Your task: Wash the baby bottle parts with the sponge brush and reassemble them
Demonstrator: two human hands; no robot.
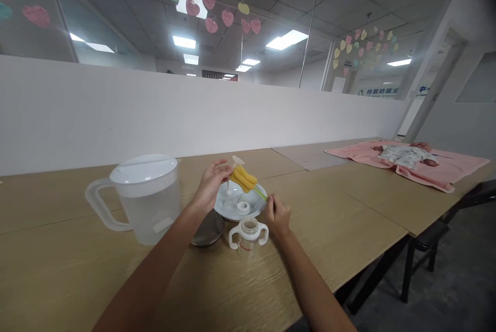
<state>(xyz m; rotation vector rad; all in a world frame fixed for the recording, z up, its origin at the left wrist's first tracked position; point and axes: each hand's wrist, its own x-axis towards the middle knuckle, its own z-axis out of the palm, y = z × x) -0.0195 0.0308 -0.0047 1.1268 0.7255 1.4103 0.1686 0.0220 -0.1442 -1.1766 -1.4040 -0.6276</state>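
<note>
My left hand (pixel 212 181) pinches a clear bottle nipple with a thin straw (pixel 237 160) above a white bowl (pixel 253 213). Against it rests the yellow sponge head of a bottle brush (pixel 244 179). The brush's thin green handle is gripped by my right hand (pixel 277 214), to the right of the bowl. A white bottle collar ring (pixel 243 208) and a clear part, hard to make out, lie inside the bowl. In front of the bowl, a clear baby bottle (pixel 248 244) with two white side handles stands upright, its mouth uncovered.
To the left stands a lidded plastic pitcher (pixel 149 205). A round metal dish (pixel 209 229) is partly hidden by my left forearm. Far right, a baby-like figure (pixel 406 155) lies on a pink towel (pixel 442 179). A dark stool (pixel 422 249) stands beyond the table's right edge.
</note>
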